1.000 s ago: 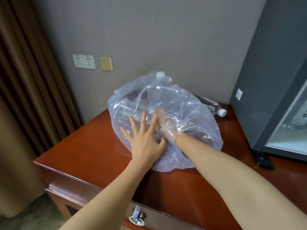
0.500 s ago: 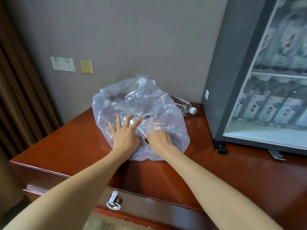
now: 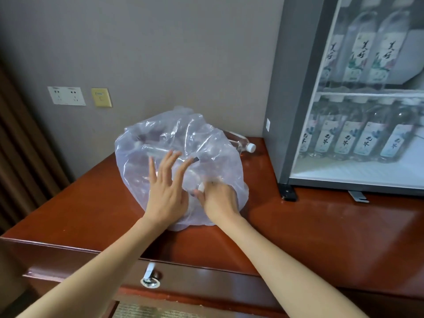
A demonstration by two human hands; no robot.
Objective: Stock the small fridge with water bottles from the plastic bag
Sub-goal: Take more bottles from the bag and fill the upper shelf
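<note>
The plastic bag, clear and crumpled, is set on the red-brown wooden cabinet, in the middle of its top and towards the far wall. Bottles are made out dimly through the film, but their number cannot be told. The left hand is laid flat on the near left side of the bag, with the fingers straight and spread and nothing gripped. The right hand is placed at the near right edge of the bag, just beside the left hand. Its fingers are curled round the top of a water bottle, of which only the white cap is shown by the thumb; the rest is hidden by hand and film.

A loose bottle with a white cap is seen lying on its side on the cabinet, touching the far right of the bag.

The small fridge is stood on the right of the cabinet, near the bag but apart from it. Within it, stocked bottles with labels are ranged upright on two shelves.

A metal drawer handle is fixed to the near face of the cabinet. On the far wall, to the left, white sockets and a yellow plate are mounted. A brown curtain is hung at the far left.
</note>
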